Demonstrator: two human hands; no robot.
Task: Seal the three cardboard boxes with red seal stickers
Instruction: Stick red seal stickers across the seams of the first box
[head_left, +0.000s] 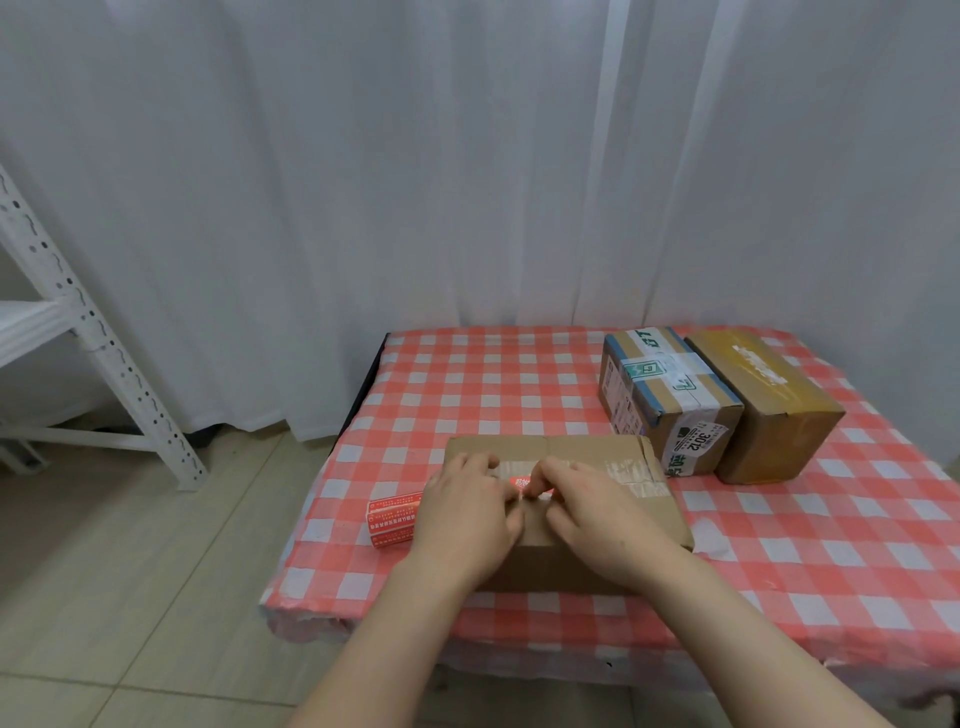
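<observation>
Stickers in a red stack (392, 521) lie on the table (467, 374), just left of the flat cardboard box (597, 457). Over that box's taped seam the left hand (462, 512) and right hand (597, 514) meet, the fingers of both curled to pinch one red seal sticker (519, 484), seemingly not pressed flat yet. Farther right, the label-covered box (665, 395) and the brown-taped box (763, 405) stand touching, no red seal visible on either, so probably all three seals remain unfinished.
</observation>
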